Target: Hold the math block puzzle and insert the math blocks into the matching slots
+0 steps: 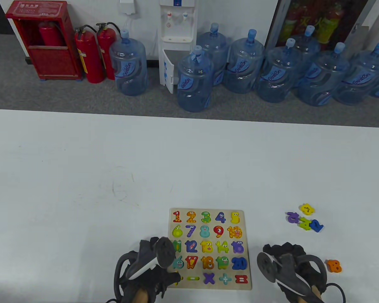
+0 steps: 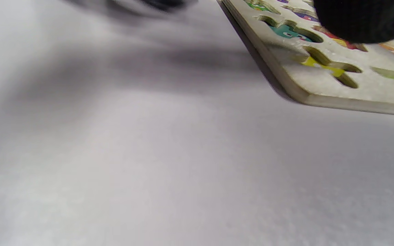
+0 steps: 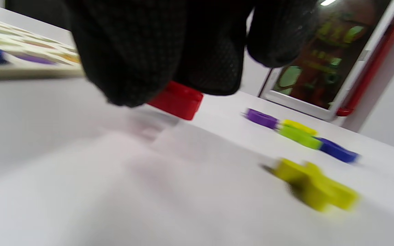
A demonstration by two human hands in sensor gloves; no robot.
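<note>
Table view: puzzle board (image 1: 210,249) flat on the counter (image 1: 82,176), near edge; left hand (image 1: 151,268) rests on its lower-left corner. Water jugs' label unreadable.

Left wrist view: plus-shaped slot (image 2: 332,66) open.

Right wrist view: right hand (image 3: 169,51) pinches a red block (image 3: 176,100). Likely picking; next, find its slot.

Puzzle board (image 1: 246,252) on table (image 1: 82,173), near front edge; loose blocks (image 1: 304,218) lie to its right.
</note>
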